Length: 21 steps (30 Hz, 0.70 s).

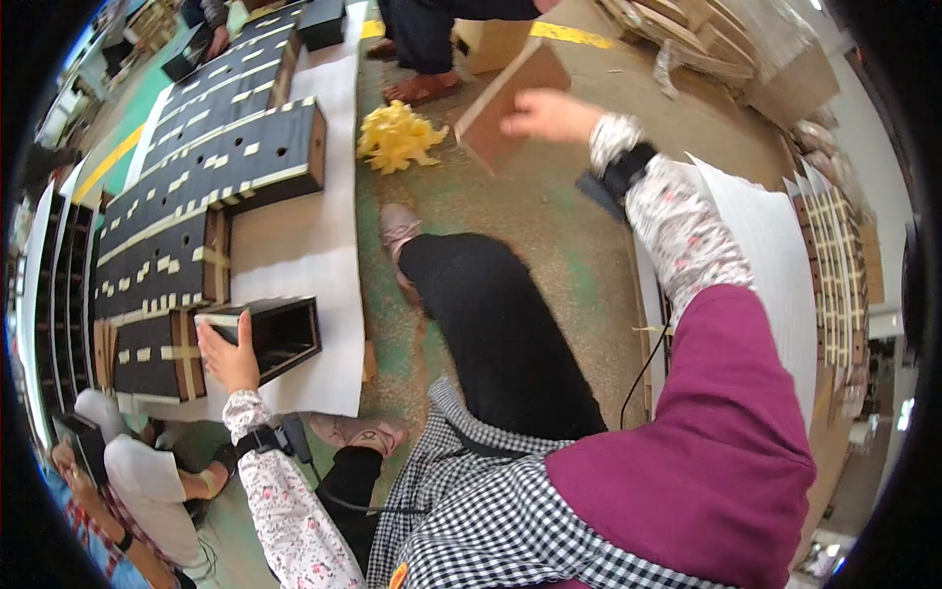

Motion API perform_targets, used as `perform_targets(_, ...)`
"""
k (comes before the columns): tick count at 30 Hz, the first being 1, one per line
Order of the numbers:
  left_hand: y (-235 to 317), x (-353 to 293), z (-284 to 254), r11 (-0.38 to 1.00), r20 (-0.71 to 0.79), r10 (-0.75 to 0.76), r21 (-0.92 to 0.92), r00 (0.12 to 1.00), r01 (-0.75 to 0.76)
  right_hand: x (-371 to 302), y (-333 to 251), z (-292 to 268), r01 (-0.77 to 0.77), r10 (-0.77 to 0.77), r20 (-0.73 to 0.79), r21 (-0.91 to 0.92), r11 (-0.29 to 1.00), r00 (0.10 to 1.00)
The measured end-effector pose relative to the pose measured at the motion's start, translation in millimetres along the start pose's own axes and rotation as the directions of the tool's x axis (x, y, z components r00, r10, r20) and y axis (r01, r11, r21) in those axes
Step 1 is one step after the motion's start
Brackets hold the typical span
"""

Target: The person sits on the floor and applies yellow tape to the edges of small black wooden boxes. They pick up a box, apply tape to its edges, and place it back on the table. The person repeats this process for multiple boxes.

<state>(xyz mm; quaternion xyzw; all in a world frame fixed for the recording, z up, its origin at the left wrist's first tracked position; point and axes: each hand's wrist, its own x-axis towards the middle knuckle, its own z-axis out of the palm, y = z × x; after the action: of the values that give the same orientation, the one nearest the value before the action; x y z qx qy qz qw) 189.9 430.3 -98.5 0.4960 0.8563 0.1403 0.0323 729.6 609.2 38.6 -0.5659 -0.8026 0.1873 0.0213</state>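
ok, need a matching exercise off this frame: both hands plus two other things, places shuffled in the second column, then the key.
Things
1. left hand
2. right hand
3. yellow bundle
4. white sheet

Places
A. under the black boxes
B. at the brown board, grip unclear
C. on the floor, near another person's foot
D. spread against the open-ended black box

Pairs: 1-D, 2-B, 3-C, 4-A
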Motion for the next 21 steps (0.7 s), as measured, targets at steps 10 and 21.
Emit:
perform_targets(10, 32, -5, -2, 0.970, 0.079, -0.031, 0.241, 0.996, 0.011, -80, 43, 297, -0.352, 0.261, 0.473, 0.114, 0.929, 0.842)
perform_targets(21, 52, -11, -12, 0.932, 0.197, 0.260, 0.206, 0.945, -0.299, -75, 92, 280, -0.430, 0.274, 0.406, 0.367, 0.825, 0.872)
